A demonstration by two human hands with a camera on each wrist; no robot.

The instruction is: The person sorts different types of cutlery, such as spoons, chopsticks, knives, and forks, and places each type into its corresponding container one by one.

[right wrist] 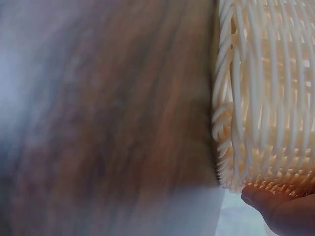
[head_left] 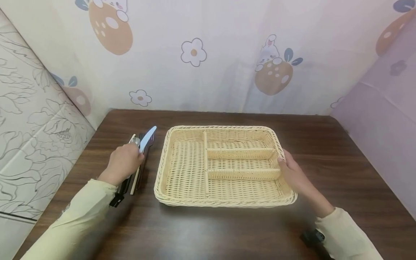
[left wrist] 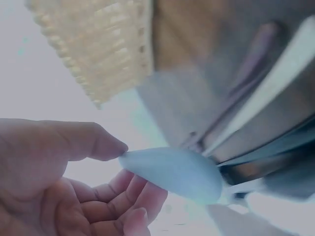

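Fingers (left wrist: 150,199) of your left hand (head_left: 123,162) pinch a knife (head_left: 148,138), the thumb closed against it and its pale blade pointing towards the back edge of the worktop (head_left: 208,234). Your right hand (head_left: 294,175) grips the right edge of the divided basket (head_left: 186,162), thumb over the rim.

You look to be at the picking-up step, left hand on the knife while the right steadies the basket. I'd judge that the next move calls for a firm pinch and a clean lift, so that you don't drag the spoon (head_left: 135,141), fork (head_left: 144,162) or pale stick (head_left: 133,186) lying close under that hand. Whether the knife touches them, you can't tell from here. Keep the basket's rim held if the left hand travels towards it.

Your cutlery lies between the worktop's left edge and the basket's left rim; the basket sits nearer the back edge, one long compartment on its left and three short ones on its right. Whether it lies quite flat is hard to tell.

Beneath it all you have dark brown wood grain. Behind the back edge hangs a curtain (head_left: 227,72) printed with rabbits, fruit and flowers; to your left stands a white panel (head_left: 32,108) with line-drawn blooms.
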